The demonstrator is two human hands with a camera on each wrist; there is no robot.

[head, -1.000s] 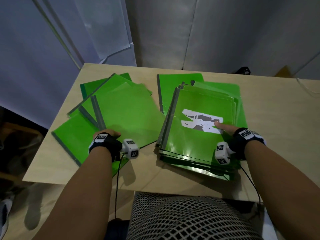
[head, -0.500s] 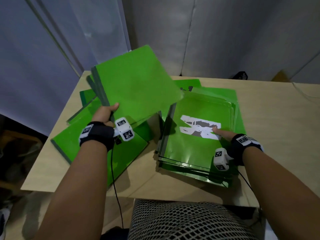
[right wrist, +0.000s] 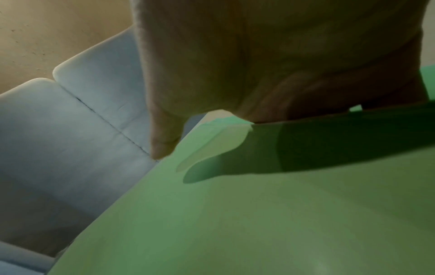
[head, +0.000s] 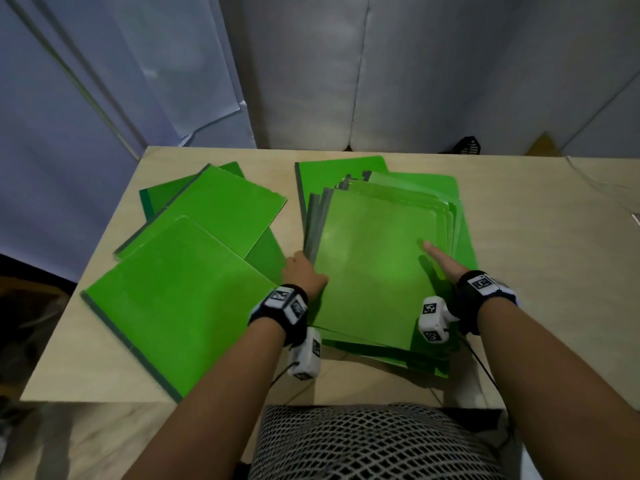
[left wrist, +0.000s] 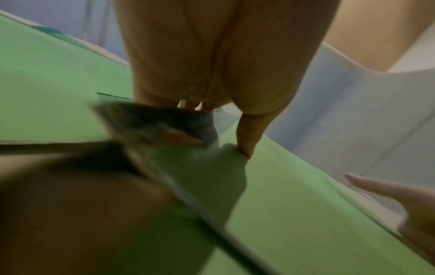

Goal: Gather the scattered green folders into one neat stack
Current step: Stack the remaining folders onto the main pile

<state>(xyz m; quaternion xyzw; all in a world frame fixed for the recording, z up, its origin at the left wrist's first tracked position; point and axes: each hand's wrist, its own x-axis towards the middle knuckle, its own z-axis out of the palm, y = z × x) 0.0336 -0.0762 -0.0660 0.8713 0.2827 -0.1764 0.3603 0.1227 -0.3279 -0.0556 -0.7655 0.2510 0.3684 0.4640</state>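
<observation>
The left hand [head: 304, 271] pinches the grey spine edge of the top glossy green plastic folder [head: 374, 271], just set on the right-of-centre stack [head: 462, 244] under the flat, open right hand [head: 445, 268]; squaring edges likely comes next.

stack of green folders [head: 377, 268] : glossy, grey spines at 9 o'clock, edges fanned and uneven, lying flat at the 3 o'clock side of the counter [head: 540, 237] | loose green folders [head: 180, 299] : several overlapping, skewed, flat at the 9 o'clock side | dark-spined folder [head: 332, 174] : half hidden under the stack at 12 o'clock
</observation>
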